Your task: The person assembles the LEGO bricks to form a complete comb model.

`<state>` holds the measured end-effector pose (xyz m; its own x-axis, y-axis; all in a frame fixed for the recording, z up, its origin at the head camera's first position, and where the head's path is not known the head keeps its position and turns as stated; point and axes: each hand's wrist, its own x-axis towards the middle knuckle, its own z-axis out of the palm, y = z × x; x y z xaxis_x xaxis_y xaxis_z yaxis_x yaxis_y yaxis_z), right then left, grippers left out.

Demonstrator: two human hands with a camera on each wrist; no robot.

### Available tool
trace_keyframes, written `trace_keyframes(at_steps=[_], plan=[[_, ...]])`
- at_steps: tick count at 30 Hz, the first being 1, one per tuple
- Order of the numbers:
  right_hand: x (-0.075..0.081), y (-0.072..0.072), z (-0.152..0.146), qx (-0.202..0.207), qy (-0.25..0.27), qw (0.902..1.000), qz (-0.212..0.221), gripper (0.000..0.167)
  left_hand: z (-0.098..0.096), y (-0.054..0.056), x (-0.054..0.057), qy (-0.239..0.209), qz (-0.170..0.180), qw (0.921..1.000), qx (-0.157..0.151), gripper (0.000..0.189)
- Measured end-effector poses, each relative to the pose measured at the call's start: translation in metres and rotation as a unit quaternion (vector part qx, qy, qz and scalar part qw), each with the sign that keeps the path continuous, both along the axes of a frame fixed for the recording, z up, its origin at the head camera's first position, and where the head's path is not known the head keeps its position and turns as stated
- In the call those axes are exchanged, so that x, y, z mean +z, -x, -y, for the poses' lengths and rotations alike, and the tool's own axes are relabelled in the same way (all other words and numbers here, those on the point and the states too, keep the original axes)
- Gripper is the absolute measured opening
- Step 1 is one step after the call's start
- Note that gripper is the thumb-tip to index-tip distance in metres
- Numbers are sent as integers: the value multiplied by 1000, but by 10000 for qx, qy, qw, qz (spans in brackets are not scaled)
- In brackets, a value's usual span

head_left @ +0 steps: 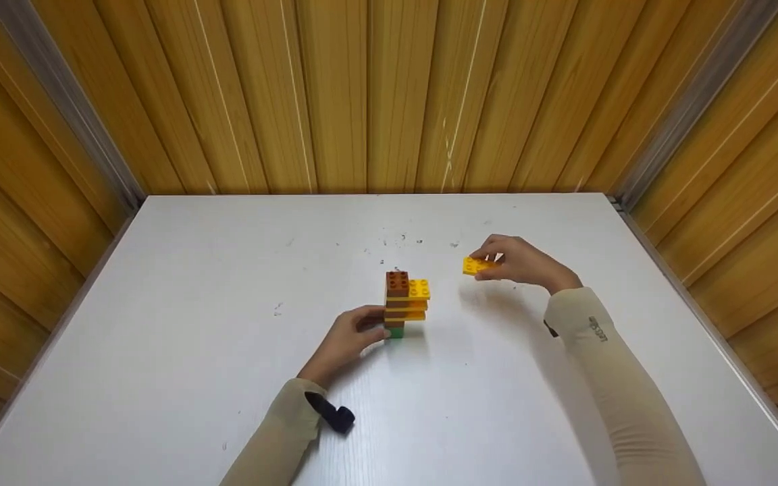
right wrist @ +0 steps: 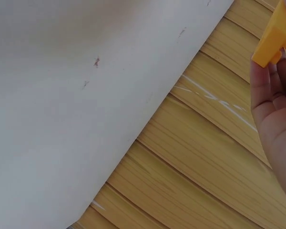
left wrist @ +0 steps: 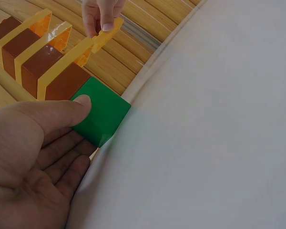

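A tower of toy building bricks stands upright on the white table, brown bricks alternating with thin yellow ones that jut out to the right. At its bottom is a green brick. My left hand grips the tower's base from the left, thumb on the green brick's face and fingers behind it. Off to the tower's upper right, my right hand pinches a thin yellow brick between thumb and fingers, raised over the table. In the right wrist view, that yellow brick shows at the upper right edge.
The white table has small dark scuff marks behind the tower. Wood-patterned panels rise at the table's back edge and along both sides. A black strap sits on the left sleeve.
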<state>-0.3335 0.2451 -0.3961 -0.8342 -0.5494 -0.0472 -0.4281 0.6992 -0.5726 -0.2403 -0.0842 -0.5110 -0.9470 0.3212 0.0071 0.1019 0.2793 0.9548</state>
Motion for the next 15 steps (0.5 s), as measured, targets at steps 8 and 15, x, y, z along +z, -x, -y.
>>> trace_keyframes(at_steps=[8, 15], plan=[[8, -2, 14, 327, -4, 9994, -102, 38, 0, 2, -4, -38, -10, 10000, 10, 43], [14, -5, 29, 441, -41, 9990, -41, 39, 1, 1, -4, 28, 69, 10000, -1, 42]])
